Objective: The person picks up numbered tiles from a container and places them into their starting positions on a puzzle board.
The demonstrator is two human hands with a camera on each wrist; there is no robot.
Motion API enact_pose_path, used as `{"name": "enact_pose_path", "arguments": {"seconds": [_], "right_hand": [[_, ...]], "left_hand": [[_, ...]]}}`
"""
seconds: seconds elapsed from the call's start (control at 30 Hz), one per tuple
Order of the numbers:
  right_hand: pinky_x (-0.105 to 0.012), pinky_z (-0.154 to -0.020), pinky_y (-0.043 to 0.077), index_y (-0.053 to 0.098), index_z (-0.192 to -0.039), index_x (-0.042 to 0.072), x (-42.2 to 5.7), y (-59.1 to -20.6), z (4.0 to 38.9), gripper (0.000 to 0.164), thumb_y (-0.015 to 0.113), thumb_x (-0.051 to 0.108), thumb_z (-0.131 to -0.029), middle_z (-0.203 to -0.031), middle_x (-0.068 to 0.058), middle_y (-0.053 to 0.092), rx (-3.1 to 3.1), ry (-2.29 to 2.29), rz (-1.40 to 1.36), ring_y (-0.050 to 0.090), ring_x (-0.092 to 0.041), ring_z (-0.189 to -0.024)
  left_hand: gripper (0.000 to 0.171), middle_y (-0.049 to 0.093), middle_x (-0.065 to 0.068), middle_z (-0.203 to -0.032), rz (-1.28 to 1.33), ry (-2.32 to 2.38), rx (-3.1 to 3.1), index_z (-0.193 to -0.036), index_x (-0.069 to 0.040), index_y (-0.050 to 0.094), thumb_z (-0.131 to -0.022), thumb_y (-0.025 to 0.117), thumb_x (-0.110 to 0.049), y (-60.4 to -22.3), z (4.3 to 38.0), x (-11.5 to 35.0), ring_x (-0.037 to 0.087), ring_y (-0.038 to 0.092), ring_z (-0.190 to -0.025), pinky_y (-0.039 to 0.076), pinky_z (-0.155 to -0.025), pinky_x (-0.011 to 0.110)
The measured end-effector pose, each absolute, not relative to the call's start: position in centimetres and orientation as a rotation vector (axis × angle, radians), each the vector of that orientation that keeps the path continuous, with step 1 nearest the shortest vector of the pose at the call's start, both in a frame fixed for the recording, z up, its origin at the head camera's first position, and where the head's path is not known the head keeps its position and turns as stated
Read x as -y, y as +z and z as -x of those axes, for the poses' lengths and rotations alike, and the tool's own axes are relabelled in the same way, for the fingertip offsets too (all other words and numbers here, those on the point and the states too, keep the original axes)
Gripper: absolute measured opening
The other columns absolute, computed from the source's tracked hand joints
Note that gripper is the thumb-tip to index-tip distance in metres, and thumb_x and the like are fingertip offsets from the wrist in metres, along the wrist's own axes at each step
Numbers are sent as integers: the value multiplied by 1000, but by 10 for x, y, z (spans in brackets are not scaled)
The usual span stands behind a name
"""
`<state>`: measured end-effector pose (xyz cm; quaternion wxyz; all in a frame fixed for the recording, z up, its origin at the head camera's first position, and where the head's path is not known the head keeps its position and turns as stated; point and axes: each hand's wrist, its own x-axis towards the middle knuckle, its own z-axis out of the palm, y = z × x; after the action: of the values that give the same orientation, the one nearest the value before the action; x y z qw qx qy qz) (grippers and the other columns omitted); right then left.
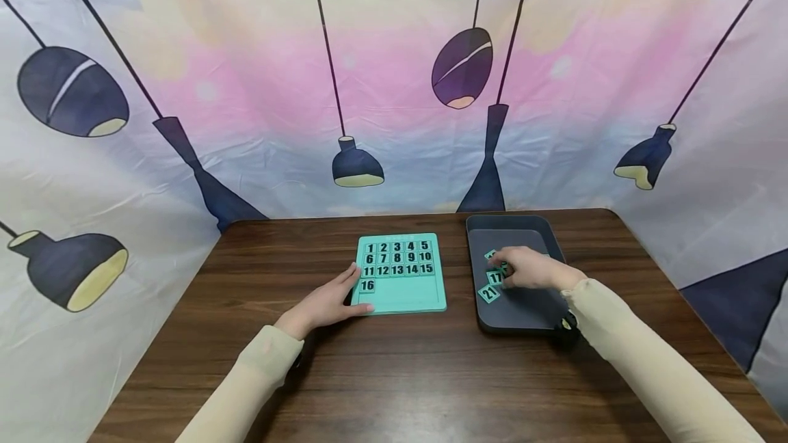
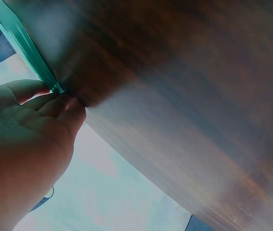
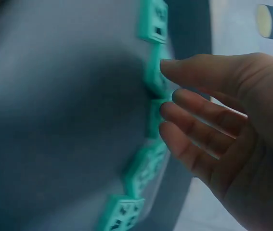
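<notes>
Sleeves (image 1: 652,354) foremost, we steady the board (image 1: 409,296) with a spread left hand (image 1: 326,302) while our half-open, apparently empty right hand (image 1: 531,269) likely selects loose tiles (image 1: 489,293), tile 17 (image 1: 495,278) presumably requiring a pinch next.

A broad, dark brown wood-grained tabletop (image 1: 400,374) is shown, on which a flat turquoise squarish board (image 1: 409,292) and a dark grey rounded-corner rectangular tray (image 1: 523,316) are laid side by side.

hands (image 1: 325,301) apart, arms (image 1: 652,357) forward, left thumb (image 1: 362,310) spread

Cloth-walled booth: lamp-print hanging (image 1: 258,74) around a wood-grain table (image 1: 400,381).
</notes>
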<state>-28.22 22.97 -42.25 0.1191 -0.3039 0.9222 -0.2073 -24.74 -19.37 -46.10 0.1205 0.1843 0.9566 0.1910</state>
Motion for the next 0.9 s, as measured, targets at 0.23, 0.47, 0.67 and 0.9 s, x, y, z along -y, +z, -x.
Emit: {"name": "enact_pose_path", "arguments": {"seconds": [0.23,0.47,0.67,0.9], "right_hand": [[-29,-62,43,61,-118,2,-232,-432,285,37,71,8,-82,-106,-7,57,-2719,-564,906,50,-12,-72],[-38,-73,48,63,-116,2,-237,-433,290,35,70,9,-83,-106,-9,58,-2793,-529,905,56,-24,-91],[-40,-75,48,63,-114,-1,-244,-431,289,34,70,11,-83,-104,-11,58,-2813,-545,833,57,-27,-92],[-38,-70,47,61,-117,-2,-243,-415,290,36,69,12,-85,-98,-9,57,-2842,-608,868,55,-22,-85]], "left_hand": [[97,6,4,-155,-552,570,-2786,-150,-14,15,-79,53,-69,-461,246,192,25,20,-137,29,-103,47],[96,6,4,-155,-549,581,-2791,-150,-14,16,-79,54,-68,-463,246,192,25,21,-137,30,-103,47],[96,5,4,-155,-547,570,-2779,-150,-15,15,-80,53,-68,-463,246,193,25,20,-137,29,-103,46],[96,5,4,-155,-545,558,-2790,-150,-14,15,-80,54,-68,-460,247,194,26,23,-136,30,-102,47]]}}
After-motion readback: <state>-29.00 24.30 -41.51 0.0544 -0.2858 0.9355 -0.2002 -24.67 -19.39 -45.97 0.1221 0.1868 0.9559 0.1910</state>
